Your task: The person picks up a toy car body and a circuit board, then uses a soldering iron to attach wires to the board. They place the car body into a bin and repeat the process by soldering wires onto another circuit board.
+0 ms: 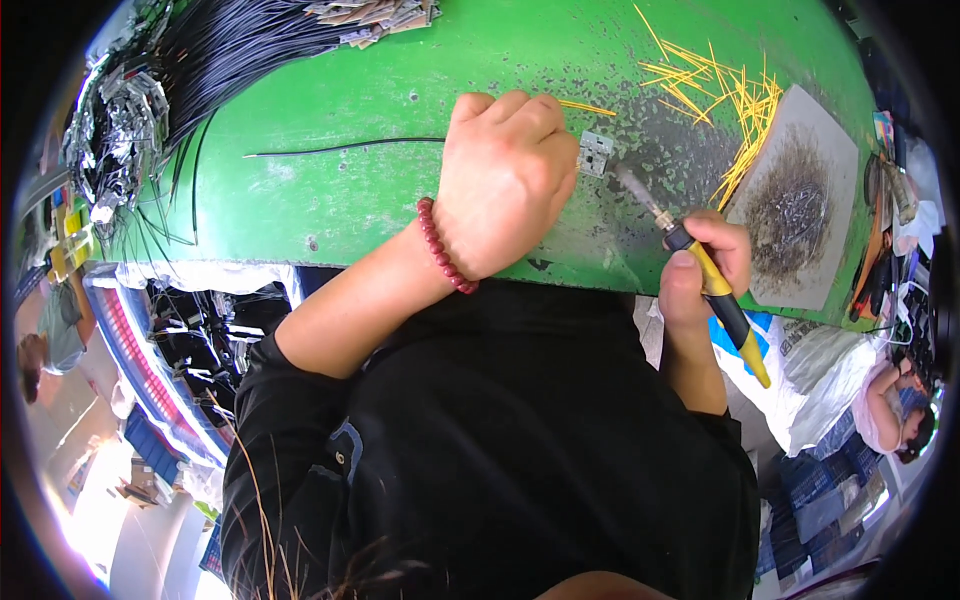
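Note:
My left hand [510, 170], back upward, is closed just above the green bench. A thin black wire [350, 147] runs into it from the left, its far end bare. A yellow wire [588, 107] sticks out beyond the knuckles; whether the fingers hold it is hidden. Beside this hand lies a small silvery plate with holes [595, 154]. My right hand [706, 262] grips a yellow and black soldering iron [722, 296] like a pen. Its tip points up and left toward the plate, a short distance from it.
Loose yellow wires [740, 95] are scattered at the back right. A grey board [835, 150] with a dark burnt patch lies beside them. Bundled black cables [240, 50] and shiny pieces [120, 130] cover the far left. Pliers-like tools [877, 255] lie at the right edge.

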The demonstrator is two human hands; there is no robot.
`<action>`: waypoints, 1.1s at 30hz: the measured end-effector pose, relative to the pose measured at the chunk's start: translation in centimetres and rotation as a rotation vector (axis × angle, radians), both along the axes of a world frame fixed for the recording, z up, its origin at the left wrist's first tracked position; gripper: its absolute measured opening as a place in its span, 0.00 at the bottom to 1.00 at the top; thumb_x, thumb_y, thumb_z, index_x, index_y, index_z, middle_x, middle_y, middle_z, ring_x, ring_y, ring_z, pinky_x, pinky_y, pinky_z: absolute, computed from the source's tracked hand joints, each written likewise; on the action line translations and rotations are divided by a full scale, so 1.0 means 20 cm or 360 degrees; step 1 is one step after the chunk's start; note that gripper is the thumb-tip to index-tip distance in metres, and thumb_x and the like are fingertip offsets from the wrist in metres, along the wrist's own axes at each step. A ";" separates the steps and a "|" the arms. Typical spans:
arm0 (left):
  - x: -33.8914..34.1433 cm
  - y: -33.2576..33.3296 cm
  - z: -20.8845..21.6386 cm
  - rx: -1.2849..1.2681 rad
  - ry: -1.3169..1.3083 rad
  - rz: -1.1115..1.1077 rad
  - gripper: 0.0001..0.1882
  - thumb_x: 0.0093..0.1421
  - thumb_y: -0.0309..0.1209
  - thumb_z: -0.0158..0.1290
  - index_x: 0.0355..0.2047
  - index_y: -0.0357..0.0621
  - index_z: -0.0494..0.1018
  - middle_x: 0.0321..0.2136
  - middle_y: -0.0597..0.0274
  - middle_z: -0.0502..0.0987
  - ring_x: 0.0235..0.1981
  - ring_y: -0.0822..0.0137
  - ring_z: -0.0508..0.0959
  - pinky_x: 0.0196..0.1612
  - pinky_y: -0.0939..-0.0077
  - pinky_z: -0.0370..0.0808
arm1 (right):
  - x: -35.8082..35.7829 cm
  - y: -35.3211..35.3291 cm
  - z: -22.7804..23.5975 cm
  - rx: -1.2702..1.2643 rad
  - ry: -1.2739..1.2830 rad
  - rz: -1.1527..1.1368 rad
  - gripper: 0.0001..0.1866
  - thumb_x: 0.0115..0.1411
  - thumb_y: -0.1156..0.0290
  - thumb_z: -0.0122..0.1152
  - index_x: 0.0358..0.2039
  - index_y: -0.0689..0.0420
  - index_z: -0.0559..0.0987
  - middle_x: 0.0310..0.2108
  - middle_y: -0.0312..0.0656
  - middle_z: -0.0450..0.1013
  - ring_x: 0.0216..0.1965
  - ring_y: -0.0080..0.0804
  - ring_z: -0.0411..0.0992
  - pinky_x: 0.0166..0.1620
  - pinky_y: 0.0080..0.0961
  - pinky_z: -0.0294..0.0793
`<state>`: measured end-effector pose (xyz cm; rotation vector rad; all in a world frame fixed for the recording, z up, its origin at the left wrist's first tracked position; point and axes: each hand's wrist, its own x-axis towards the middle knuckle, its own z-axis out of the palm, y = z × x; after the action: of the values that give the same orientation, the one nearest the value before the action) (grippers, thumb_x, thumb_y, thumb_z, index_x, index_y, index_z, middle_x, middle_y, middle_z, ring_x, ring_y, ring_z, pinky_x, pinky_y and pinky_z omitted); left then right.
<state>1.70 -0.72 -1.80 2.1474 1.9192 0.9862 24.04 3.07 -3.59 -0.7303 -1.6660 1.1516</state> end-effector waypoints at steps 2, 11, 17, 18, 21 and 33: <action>0.00 0.01 0.01 -0.0014 0.0020 0.0004 0.06 0.43 0.26 0.59 0.18 0.46 0.71 0.26 0.67 0.71 0.30 0.65 0.73 0.35 0.67 0.63 | -0.03 -0.02 0.02 -0.0169 -0.0017 -0.0149 0.19 0.57 0.66 0.64 0.43 0.64 0.71 0.33 0.41 0.71 0.29 0.23 0.68 0.36 0.18 0.67; 0.01 -0.06 0.00 0.0148 0.0130 0.0140 0.04 0.38 0.30 0.53 0.14 0.50 0.68 0.22 0.65 0.67 0.29 0.65 0.70 0.34 0.67 0.61 | -0.16 0.08 0.03 0.0338 -0.0605 0.0151 0.16 0.56 0.81 0.60 0.46 0.63 0.77 0.30 0.48 0.79 0.28 0.32 0.77 0.34 0.28 0.77; -0.24 -0.18 0.13 0.0252 -0.0233 0.0058 0.05 0.42 0.31 0.58 0.20 0.48 0.73 0.27 0.64 0.73 0.34 0.64 0.74 0.35 0.67 0.69 | -0.19 0.10 -0.01 0.0387 -0.0708 0.0163 0.17 0.62 0.72 0.56 0.51 0.63 0.73 0.30 0.47 0.79 0.26 0.30 0.75 0.30 0.24 0.75; -0.39 -0.25 0.18 0.0118 -0.0121 0.0366 0.05 0.44 0.28 0.58 0.24 0.47 0.74 0.28 0.62 0.75 0.33 0.60 0.76 0.34 0.65 0.73 | -0.19 0.09 0.00 0.0354 -0.0655 0.0143 0.17 0.63 0.71 0.55 0.51 0.62 0.72 0.30 0.46 0.79 0.25 0.28 0.74 0.28 0.22 0.73; -1.00 -0.44 0.28 0.0431 0.0242 0.0999 0.06 0.43 0.26 0.61 0.24 0.48 0.76 0.28 0.61 0.76 0.30 0.59 0.76 0.34 0.66 0.74 | -0.19 0.10 -0.04 0.0328 -0.0544 0.0120 0.18 0.64 0.69 0.53 0.53 0.62 0.70 0.32 0.44 0.78 0.21 0.20 0.67 0.24 0.16 0.67; -1.44 -0.35 0.34 -0.0630 0.0762 0.1665 0.14 0.55 0.40 0.58 0.35 0.43 0.74 0.34 0.57 0.78 0.34 0.54 0.81 0.35 0.59 0.77 | -0.20 0.10 -0.04 0.0504 -0.0711 0.0139 0.16 0.62 0.70 0.56 0.49 0.62 0.73 0.27 0.45 0.79 0.26 0.32 0.77 0.34 0.27 0.76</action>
<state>-27.08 -7.64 5.06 1.1412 3.2043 0.0475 20.06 5.16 -4.32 -0.7513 -2.2106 0.7863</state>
